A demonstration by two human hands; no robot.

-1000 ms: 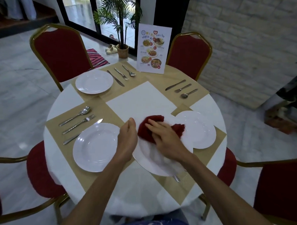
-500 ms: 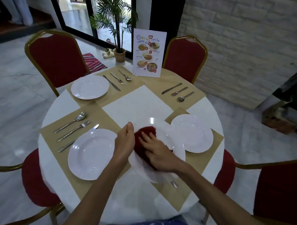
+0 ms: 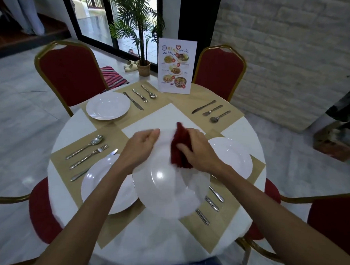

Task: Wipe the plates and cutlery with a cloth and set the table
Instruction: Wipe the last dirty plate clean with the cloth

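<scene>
White round plate (image 3: 164,192) is gripped at its far rim by left hand (image 3: 143,145). Dark red cloth (image 3: 178,150) is clutched by right hand (image 3: 196,151) and pressed on the plate, above the round white table (image 3: 164,243). Three other white plates (image 3: 107,106) are laid; far-right tan placemat (image 3: 185,104) lacks one, probably the last.

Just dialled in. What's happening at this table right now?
A person is wiping a white plate with a dark red cloth. The left hand grips the plate's far rim, holding it tilted above the table, while the right hand presses the cloth onto its face. Three other plates already sit on placemats. The far-right placemat has a knife, fork and spoon but no plate.
</scene>
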